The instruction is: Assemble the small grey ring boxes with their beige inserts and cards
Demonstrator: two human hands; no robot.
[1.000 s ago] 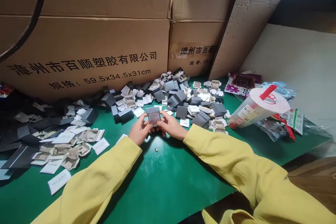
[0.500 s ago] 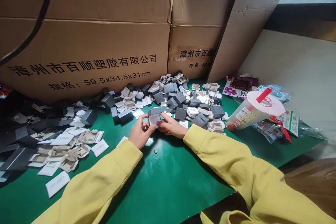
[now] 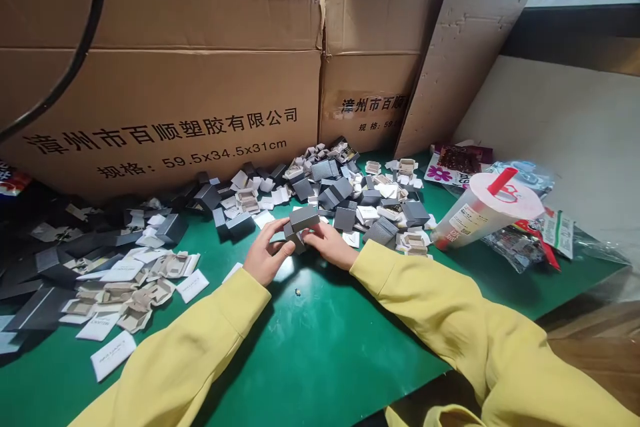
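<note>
Both of my hands hold one small dark grey box (image 3: 301, 221) just above the green mat (image 3: 310, 340). My left hand (image 3: 265, 255) grips its left side with thumb and fingers. My right hand (image 3: 331, 243) pinches its right side. The box's lid is tilted up at an angle. Behind my hands lies a heap of similar small grey boxes (image 3: 345, 197) mixed with beige inserts (image 3: 247, 197). Both arms wear yellow sleeves.
Large cardboard cartons (image 3: 165, 107) stand along the back. Flat black box blanks, beige inserts and white cards (image 3: 113, 355) litter the left side. A plastic drink cup with a red straw (image 3: 483, 208) lies tilted at right among snack wrappers (image 3: 530, 240). A tiny object (image 3: 298, 291) lies on the mat.
The small grey box in my hands has turned and its lid has swung up and tilted. The hands stayed in the same place.
</note>
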